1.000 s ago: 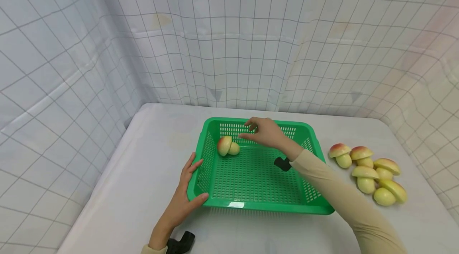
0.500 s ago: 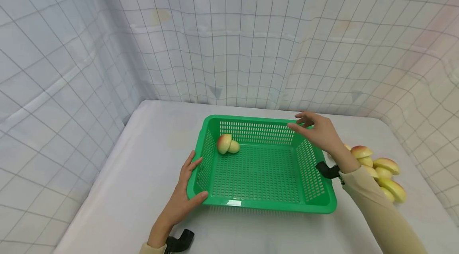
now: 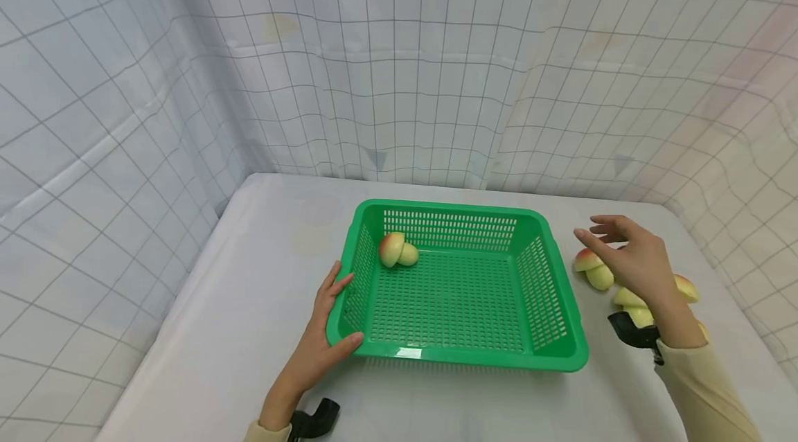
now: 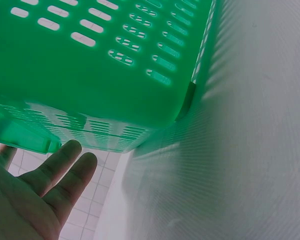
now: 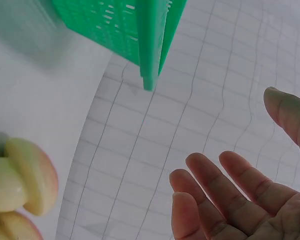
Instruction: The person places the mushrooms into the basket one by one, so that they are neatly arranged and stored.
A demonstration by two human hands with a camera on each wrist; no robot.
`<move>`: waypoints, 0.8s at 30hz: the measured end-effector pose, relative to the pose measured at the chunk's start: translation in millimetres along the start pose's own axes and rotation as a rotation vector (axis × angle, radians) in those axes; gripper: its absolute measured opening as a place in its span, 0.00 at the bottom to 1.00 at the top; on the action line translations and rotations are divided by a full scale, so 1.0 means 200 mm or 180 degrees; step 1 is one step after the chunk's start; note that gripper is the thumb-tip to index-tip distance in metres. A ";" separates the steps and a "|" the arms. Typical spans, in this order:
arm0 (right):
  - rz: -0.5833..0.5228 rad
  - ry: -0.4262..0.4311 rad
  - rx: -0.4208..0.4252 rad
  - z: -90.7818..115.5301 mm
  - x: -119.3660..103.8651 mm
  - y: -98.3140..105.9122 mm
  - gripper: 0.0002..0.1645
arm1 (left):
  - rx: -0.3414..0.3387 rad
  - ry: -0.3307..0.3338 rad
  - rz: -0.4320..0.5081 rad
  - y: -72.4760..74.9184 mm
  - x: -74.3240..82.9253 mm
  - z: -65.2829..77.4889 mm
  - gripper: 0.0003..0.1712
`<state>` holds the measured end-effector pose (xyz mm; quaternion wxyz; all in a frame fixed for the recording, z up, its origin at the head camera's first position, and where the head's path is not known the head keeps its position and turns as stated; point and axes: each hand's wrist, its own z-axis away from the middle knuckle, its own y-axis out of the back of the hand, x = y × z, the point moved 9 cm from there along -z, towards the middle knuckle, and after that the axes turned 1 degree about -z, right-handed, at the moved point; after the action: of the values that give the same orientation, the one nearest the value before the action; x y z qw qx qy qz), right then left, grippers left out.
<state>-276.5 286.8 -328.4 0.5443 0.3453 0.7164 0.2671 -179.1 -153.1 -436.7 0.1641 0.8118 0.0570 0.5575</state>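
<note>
A green plastic basket (image 3: 470, 355) stands on the white table. One toy mushroom (image 3: 391, 249), with a red-and-yellow cap, lies inside near the back left corner. My left hand (image 3: 314, 350) rests at the basket's left front corner, fingers along the left side and thumb on the front rim; the left wrist view shows the fingers straight. My right hand (image 3: 639, 258) hovers above several more mushrooms (image 3: 600, 279) right of the basket, holding nothing. Its fingers are spread and slightly bent, and the hand and wrist hide part of the pile. Pale mushrooms (image 5: 37, 175) also appear low in the right wrist view.
White sheets with a dark grid (image 3: 436, 82) hang at the back and sides of the table (image 3: 249, 289). Each wrist carries a black camera mount (image 3: 632, 332). The basket's right wall (image 3: 551, 289) stands between its inside and the mushroom pile.
My right hand has moved from over the basket's inside, rightward past its rim, to above the mushroom pile. My left hand, the basket and the mushroom in it have stayed in place.
</note>
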 end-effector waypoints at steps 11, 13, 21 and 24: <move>0.0011 -0.0583 0.0270 0.21 0.33 0.15 0.36 | 0.0000 -0.0004 -0.0006 0.00 0.01 0.00 0.47; 0.0009 -0.0695 0.0282 0.24 0.38 0.16 0.37 | -0.0001 -0.0018 -0.0006 0.00 0.02 0.00 0.46; 0.0263 -0.1086 0.0176 0.35 0.53 0.12 0.43 | 0.0005 -0.0017 0.0004 0.00 0.01 0.00 0.46; 0.0369 -0.1185 0.0279 0.39 0.56 0.13 0.42 | -0.0002 -0.0015 0.0006 0.00 0.01 0.00 0.46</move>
<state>-214.6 392.3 -396.3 0.6355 0.4527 0.5932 0.1982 -178.0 -153.0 -435.7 0.1640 0.8132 0.0557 0.5557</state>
